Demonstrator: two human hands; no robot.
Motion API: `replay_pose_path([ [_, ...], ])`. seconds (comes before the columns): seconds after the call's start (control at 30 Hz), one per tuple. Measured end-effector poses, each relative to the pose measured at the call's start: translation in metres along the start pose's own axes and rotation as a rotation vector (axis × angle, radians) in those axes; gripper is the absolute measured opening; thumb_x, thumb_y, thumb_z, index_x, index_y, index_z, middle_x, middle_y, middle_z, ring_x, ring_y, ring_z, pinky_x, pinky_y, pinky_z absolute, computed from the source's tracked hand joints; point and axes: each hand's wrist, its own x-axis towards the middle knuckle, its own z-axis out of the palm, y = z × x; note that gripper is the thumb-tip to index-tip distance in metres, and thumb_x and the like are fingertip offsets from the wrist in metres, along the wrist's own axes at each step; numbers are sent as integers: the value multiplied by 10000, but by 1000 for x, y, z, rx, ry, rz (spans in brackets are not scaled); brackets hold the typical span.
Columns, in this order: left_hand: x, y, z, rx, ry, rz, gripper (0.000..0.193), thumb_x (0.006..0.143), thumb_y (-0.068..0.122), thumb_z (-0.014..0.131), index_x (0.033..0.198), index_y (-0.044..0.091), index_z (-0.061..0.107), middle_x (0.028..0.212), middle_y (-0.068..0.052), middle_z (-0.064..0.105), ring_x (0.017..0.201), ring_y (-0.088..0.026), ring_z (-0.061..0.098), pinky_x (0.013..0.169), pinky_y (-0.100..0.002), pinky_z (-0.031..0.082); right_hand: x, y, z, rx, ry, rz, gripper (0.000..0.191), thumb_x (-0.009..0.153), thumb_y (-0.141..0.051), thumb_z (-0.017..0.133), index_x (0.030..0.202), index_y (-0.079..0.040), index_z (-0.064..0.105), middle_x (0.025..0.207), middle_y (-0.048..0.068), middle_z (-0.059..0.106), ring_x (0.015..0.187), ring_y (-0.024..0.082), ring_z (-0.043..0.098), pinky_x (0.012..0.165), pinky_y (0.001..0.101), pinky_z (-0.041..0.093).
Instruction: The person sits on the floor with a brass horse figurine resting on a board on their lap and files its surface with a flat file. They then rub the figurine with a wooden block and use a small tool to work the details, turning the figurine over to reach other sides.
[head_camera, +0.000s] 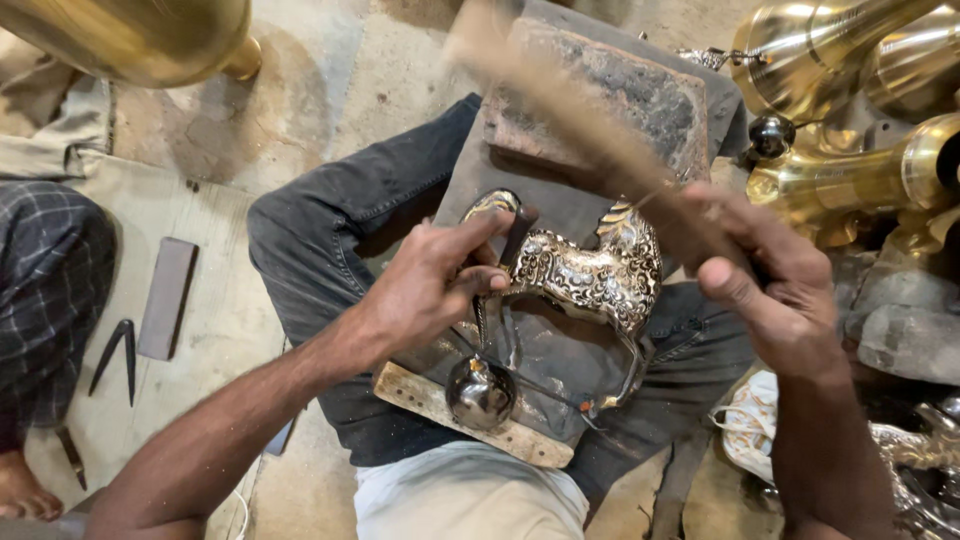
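Left hand (440, 285) pinches our thin dark metal punch (483, 322) on the shiny patterned brass bird (590, 275) (steadying it) | right hand (770, 285) grips blurry wooden mallet (570, 115), closed tight.

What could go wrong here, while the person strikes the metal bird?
The stick in the right hand is blurred mid-swing, and the left hand pinches the chisel close to the bird: a miss may hit the fingers. The bird rests on the lap, so a slipping chisel may scratch it or the thigh.
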Motion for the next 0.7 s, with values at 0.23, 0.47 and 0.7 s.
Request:
replay_pose_path([
  [0.23, 3, 1, -3, 14, 3, 17, 443, 867, -11, 731, 1289, 16, 598, 824, -153, 747, 720, -197, 742, 656, -359, 565, -3, 0, -3, -24, -46, -134, 535, 1004, -263, 662, 1488, -55, 562, 1040, 53, 720, 846, 127, 644, 776, 274, 508],
  [0.47, 4, 9, -4, 59, -11, -90, 450, 856, 39, 749, 1284, 23, 610, 780, -128, 762, 668, -173, 737, 597, -363, 545, -4, -6, 4, -43, -55, -67, 566, 957, -293, 665, 1468, -74, 561, 893, 8, 679, 722, 92, 592, 657, 241, 468],
  [0.7, 5, 11, -6, 101, -21, -103, 427, 865, 44, 746, 1276, 34, 631, 785, -124, 756, 651, -182, 724, 592, -367, 540, -6, 0, 5, -65, -44, -111, 523, 1003, -266, 671, 1474, -60, 574, 1001, 30, 667, 866, 126, 595, 779, 267, 454],
])
